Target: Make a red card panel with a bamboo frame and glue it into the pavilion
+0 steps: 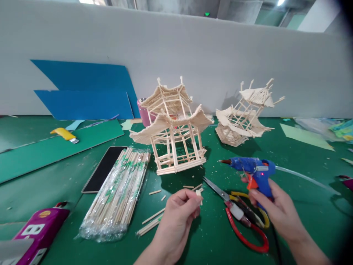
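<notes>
My right hand (pixel 271 206) is wrapped round the handle of a blue hot glue gun (pixel 249 167), its nozzle pointing left above the table. Between the thumb and fingers of my left hand (pixel 179 213) is a short piece of wooden stick (pixel 199 195), pinched at its lower part. Beyond my hands stands a two-tiered pavilion model (pixel 173 140) built of wooden sticks. Red-handled scissors (pixel 234 211) lie below the glue gun, over yellow-handled pliers (pixel 259 217). Cut stick pieces (pixel 154 192) are scattered near my left hand.
A plastic-wrapped pack of chopsticks (pixel 118 195) overlaps a dark tablet-like slab (pixel 103 167) on the left. Behind at right, a second stick pavilion (pixel 242 116) leans. A yellow utility knife (pixel 64 134) rests on a green board (pixel 93 138). A purple power strip (pixel 41 232) lies front left.
</notes>
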Available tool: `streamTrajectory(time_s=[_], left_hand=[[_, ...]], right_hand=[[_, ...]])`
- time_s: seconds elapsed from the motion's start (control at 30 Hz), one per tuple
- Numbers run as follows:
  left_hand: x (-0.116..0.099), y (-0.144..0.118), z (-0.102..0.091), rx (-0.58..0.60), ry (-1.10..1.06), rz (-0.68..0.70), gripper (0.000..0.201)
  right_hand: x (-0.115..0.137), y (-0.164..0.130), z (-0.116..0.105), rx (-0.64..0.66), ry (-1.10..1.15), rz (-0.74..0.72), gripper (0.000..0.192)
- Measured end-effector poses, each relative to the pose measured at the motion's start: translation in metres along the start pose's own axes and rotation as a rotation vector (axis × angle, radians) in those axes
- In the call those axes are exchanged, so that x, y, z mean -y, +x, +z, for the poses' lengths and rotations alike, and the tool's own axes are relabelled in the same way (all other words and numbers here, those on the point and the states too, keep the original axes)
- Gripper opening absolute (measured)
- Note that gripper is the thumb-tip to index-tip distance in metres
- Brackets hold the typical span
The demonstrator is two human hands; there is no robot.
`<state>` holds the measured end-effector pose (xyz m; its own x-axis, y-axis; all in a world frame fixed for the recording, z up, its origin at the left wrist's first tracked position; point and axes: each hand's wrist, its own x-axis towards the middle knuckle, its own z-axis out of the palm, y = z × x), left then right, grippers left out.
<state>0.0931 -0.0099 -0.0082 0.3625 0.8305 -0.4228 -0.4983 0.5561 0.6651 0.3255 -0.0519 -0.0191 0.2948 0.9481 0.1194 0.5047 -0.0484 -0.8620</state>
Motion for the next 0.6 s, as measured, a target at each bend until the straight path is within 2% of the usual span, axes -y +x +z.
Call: streamTrajectory(time_s=[0.1,0.23,0.37,0.47,0.53,0.6], left_hand=[[-0.001,0.003,-0.001,0.001,-0.069,-0.038,0.015],[-0.001,0.005,-0.002,0.006,-0.085,-0.056,0.015],[-0.002,0.004,-0.001,-0.011,-0.074,-0.03,0.015],[-0.002,0.005,0.0,-0.031,-0.061,-0.026,0.016],[-0.002,0.006,0.0,-0.033,-0.055,-0.035,0.016],[-0.001,0.008,0.0,-0.029,-0.056,-0.046,0.015]], right_hand=[[-0.032,0.012,-0.027,-0.064,-0.435,0.081,0.029],[-0.067,0.021,-0.039,-0.108,-0.59,0.159,0.038],[-0.084,0.023,-0.037,-0.128,-0.647,0.148,0.042],[-0.076,0.019,-0.034,-0.176,-0.68,0.114,0.045],[-0.059,0.011,-0.026,-0.225,-0.646,0.057,0.041],[-0.035,0.001,-0.012,-0.212,-0.496,-0.051,0.03]])
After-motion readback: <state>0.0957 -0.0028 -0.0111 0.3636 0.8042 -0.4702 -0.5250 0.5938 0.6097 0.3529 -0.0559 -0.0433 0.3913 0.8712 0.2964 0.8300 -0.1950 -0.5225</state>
